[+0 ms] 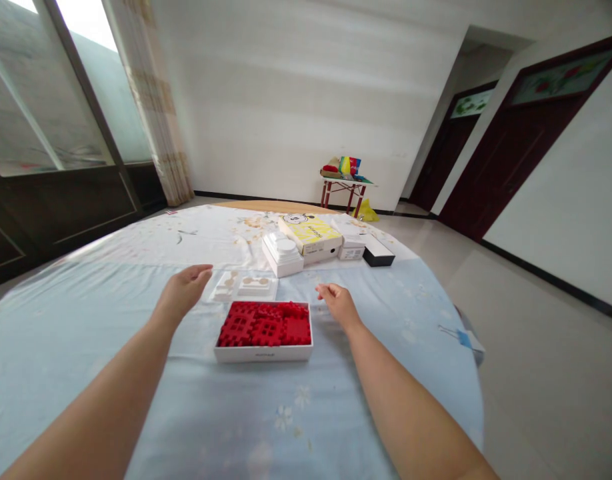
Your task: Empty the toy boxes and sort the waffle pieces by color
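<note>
A white open-topped box [263, 355] stands before me on the table, filled with red plastic interlocking building pieces [266, 327], some with window-like grids. Up and left of it, my left hand [183, 292] hovers with fingers stretched toward the right, holding nothing visible. On the other side, beyond the box's right rim, is my right hand [339, 303]. Its fingers are loosely bent and slightly apart, with nothing seen in them. Just behind the box lies a clear-white plastic tray [266, 291] with round beige spots, nearest to my left fingertips. Neither hand touches the box.
Farther back sit a white box with a round-topped insert [283, 257], a yellow-and-white cartoon box [313, 233], a small white box [352, 248] and a black-sided box [379, 253]. A blue floral cloth [386, 347] covers the round table; a clip [463, 339] grips its right edge.
</note>
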Available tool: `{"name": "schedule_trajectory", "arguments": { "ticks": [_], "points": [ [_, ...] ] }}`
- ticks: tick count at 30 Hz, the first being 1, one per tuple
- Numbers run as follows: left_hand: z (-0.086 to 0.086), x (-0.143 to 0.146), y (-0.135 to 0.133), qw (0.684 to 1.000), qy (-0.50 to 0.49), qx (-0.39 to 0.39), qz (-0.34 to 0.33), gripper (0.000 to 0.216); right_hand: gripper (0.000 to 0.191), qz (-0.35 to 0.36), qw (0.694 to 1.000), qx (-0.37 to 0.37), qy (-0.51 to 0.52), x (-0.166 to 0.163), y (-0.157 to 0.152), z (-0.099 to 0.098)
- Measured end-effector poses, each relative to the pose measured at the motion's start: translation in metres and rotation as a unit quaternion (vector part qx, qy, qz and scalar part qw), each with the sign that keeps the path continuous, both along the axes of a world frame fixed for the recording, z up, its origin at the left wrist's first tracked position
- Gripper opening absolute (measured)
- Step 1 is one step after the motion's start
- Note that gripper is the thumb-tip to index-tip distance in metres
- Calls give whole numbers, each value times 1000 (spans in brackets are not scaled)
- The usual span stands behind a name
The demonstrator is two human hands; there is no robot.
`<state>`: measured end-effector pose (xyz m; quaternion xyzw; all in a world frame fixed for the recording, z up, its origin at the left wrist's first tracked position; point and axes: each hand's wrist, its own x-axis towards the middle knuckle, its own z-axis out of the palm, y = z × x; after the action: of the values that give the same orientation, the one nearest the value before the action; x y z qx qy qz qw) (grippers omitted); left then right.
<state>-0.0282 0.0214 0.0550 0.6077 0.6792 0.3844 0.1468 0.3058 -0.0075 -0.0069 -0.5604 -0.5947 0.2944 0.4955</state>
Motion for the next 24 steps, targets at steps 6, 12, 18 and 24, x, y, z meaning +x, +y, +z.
{"name": "schedule_trajectory", "arguments": {
  "ticks": [6,12,18,24],
  "points": [
    [-18,3,29,984,123,-12,-127,59,26,109,992,54,-32,-23,-13,19],
    [-28,5,38,971,122,-41,-202,61,22,222,972,42,-61,-32,-23,30],
    [-24,3,44,961,135,-71,-233,71,24,198,978,18,-56,-32,-21,28],
    [-25,2,52,950,150,-92,-257,77,23,180,981,34,-60,-34,-23,24]
  ]
}}
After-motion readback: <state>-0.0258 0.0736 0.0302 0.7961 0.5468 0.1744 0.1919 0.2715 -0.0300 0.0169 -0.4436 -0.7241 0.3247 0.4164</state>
